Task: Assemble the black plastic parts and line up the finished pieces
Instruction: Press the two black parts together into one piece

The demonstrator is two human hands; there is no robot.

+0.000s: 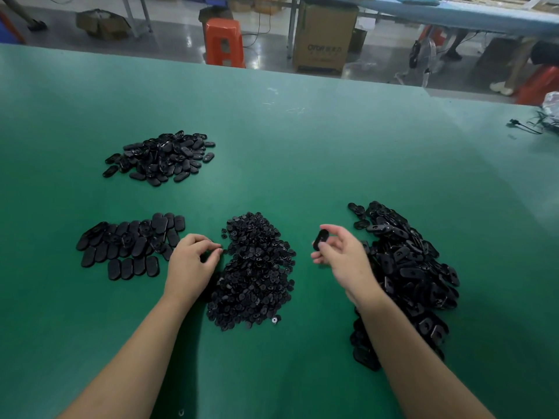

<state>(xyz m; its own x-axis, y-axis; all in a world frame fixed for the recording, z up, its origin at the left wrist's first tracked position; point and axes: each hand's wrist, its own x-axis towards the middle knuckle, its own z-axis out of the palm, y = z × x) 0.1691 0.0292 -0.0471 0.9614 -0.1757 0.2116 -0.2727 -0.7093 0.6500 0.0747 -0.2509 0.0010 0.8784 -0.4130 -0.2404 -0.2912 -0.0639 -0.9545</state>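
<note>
Right hand (338, 252) pinches an oval piece (321, 238); left hand (192, 261) curls at the small-parts pile (254, 270) edge.

four heaps of black parts (254, 270), two hands (190, 261), one orange stool (224, 42)

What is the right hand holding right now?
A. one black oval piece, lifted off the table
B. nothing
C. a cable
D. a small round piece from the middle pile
A: the right hand pinches one black oval piece in its fingertips above the green table, left of the right-side pile.
</note>
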